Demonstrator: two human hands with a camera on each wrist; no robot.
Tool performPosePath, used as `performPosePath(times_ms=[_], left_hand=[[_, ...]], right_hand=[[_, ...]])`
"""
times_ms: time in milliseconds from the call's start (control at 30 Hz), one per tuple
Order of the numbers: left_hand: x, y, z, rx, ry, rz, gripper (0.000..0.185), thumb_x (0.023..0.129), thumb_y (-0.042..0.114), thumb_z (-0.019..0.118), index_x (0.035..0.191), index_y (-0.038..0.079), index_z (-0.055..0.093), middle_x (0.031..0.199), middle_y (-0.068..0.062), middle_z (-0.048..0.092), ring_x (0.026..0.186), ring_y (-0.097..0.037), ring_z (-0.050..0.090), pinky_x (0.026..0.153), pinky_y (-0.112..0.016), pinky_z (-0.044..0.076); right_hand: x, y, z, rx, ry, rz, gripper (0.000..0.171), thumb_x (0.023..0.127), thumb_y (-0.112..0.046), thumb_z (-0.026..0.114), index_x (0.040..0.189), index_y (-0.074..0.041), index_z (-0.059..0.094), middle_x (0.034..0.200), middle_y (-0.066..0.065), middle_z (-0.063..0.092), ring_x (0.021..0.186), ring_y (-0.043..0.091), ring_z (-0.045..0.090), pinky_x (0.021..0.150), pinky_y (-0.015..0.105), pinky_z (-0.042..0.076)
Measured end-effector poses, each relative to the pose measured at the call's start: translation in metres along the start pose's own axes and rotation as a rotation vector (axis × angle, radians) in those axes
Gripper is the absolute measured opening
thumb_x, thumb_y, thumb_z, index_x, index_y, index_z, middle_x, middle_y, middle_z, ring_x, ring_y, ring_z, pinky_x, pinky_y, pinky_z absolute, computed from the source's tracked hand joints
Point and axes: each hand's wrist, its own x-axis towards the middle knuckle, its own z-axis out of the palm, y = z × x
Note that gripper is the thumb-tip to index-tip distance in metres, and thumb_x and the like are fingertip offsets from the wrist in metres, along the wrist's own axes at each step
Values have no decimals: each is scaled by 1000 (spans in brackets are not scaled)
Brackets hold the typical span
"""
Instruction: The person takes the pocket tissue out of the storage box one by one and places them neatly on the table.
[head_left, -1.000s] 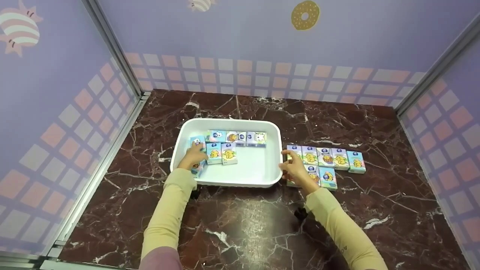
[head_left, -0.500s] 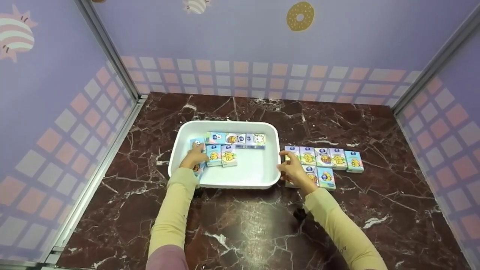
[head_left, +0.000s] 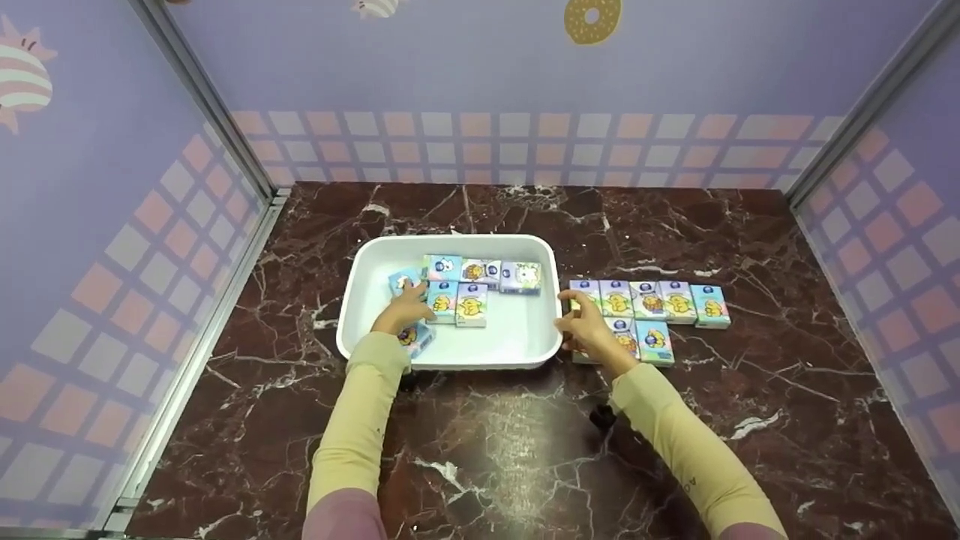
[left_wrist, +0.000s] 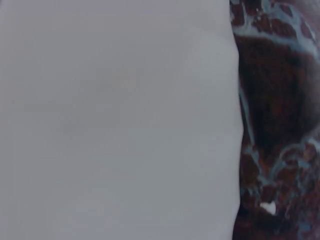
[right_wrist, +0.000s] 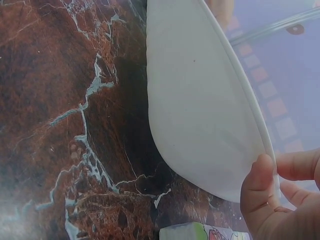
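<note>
white tray [head_left: 540, 259] sits on the marbled surface [head_left: 480, 442], left of centre, with small printed packs inside it: a row along the far wall [head_left: 487, 271] and two packs [head_left: 457, 304] just nearer. left hand [head_left: 401, 311] rests inside the tray at its left end, fingers lying loosely over a pack [head_left: 416, 337] near the tray's left corner; whether they clamp it cannot be told. right hand [head_left: 589, 330] is at the tray's right rim, thumb [right_wrist: 260, 182] pressed against the outer edge and fingers curled over the rim, so the hand grips the tray wall. loose packs [head_left: 649, 300] lie in a row on the surface just right of the tray, with two more [head_left: 645, 341] nearer, beside the right hand. compared with a second ago, the tray has shifted slightly and turned a little, and the packs within it have slid rightward relative to the left wall; both hands stay at their stations. left wrist view shows only the tray's white wall [left_wrist: 115, 120] against the surface.
</note>
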Motion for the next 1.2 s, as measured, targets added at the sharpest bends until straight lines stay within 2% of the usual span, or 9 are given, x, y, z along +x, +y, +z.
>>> performPosePath(times_ms=[300,500,633,700,767,833,967,1100,1200], left_hand=[[-1,10,11,68,-12,20,80,80,16,57,143,22,9,147,-3,-20,131,-34,-23,108,-53,-5],[-9,16,17,18,-53,38,78,83,14,54,144,20,6,146,-4,-24,131,-36,-22,108,-54,0],[-7,18,14,136,54,24,73,83,18,50,144,13,9,147,-15,-15,134,-38,-10,108,-53,6],[3,13,10,188,138,-4,74,81,21,49,144,14,9,146,-18,-16,133,-41,-9,107,-56,7],[23,-2,6,179,232,12,78,78,23,50,144,13,8,145,-20,-18,131,-44,-13,106,-57,3],[34,-14,0,126,260,1,83,76,21,52,144,15,4,144,-18,-23,131,-42,-17,108,-55,4],[36,-25,-5,70,219,-1,87,75,16,54,143,9,0,146,-17,-18,133,-37,-14,111,-46,1],[9,-13,-8,48,126,-8,77,81,17,55,143,5,10,148,-17,8,135,-35,10,110,-45,11],[-6,-5,-8,6,67,-44,72,83,17,54,143,10,15,147,-14,16,133,-35,18,106,-51,21]], right_hand=[[1,-5,-2,-10,-5,4,51,79,5,51,125,-12,36,72,2,44,52,10,47,41,22,43],[2,-5,-2,-23,-8,0,50,79,5,50,124,-12,36,71,3,44,49,9,46,40,21,43],[2,-6,-3,-36,0,-9,50,80,4,50,125,-12,37,71,2,44,49,9,46,40,21,42],[3,-5,-3,-35,0,-11,50,79,5,51,125,-11,37,71,2,43,49,9,45,40,20,42],[3,-4,-4,-36,-2,-11,50,79,5,50,125,-11,37,71,2,43,49,9,44,40,20,42],[3,-3,-4,-32,-3,-10,50,79,5,50,125,-11,36,71,2,42,49,9,44,39,20,42],[2,-1,-5,-24,-1,-9,50,79,5,50,124,-10,37,71,3,43,49,9,45,39,20,42],[1,1,-3,-19,-1,-13,49,79,5,51,124,-10,37,70,2,43,48,9,46,39,20,42],[0,2,-2,-4,2,-12,49,79,5,51,124,-10,37,68,2,44,46,9,46,38,20,42]])
